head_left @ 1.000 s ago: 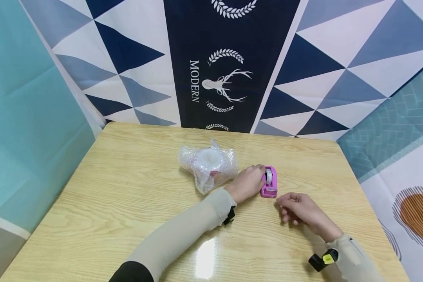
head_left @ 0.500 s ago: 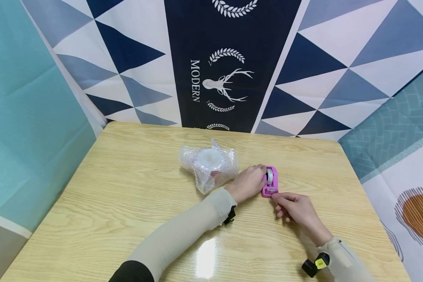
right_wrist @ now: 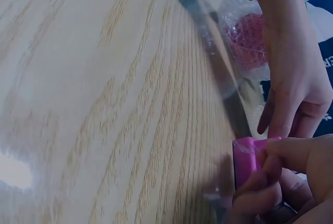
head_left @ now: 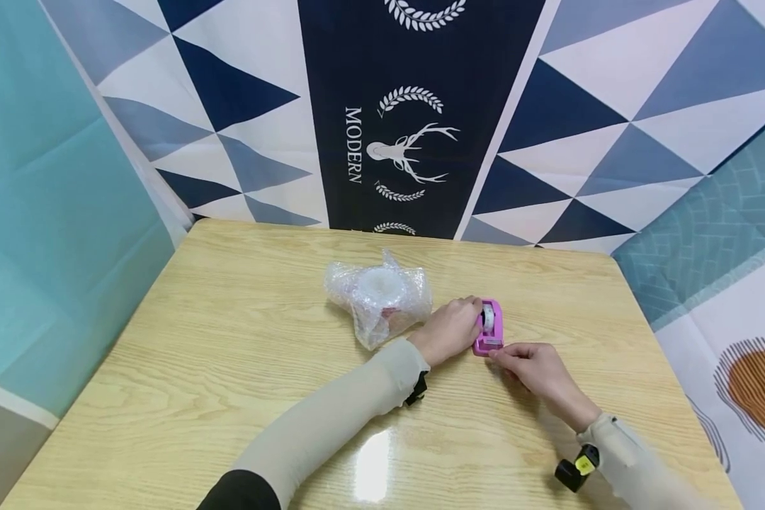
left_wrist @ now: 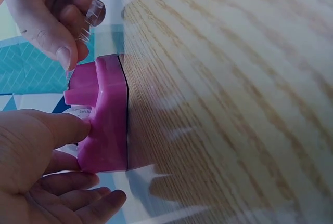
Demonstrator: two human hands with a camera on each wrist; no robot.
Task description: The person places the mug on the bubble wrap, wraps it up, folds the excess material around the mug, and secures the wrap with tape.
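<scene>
A pink tape dispenser [head_left: 489, 340] with a roll of clear tape [head_left: 487, 319] in it stands on the wooden table. My left hand [head_left: 449, 329] grips it from its left side, thumb and index finger near the roll in the left wrist view. At the dispenser's near, toothed end, my right hand [head_left: 542, 372] pinches thumb and index fingertip together on the end of the tape. A short clear piece of tape [left_wrist: 93, 13] clings to the right hand's other fingers. In the right wrist view those fingers cover much of the dispenser.
Left of the dispenser, just behind the left forearm, lies a bundle in bubble wrap [head_left: 379, 294] with something reddish inside. The wooden table [head_left: 229, 340] ends at patterned cloth walls behind and at both sides.
My right hand has moved left and forward to the dispenser's near end, and its thumb and index finger now meet there. The left hand and dispenser have stayed in place.
</scene>
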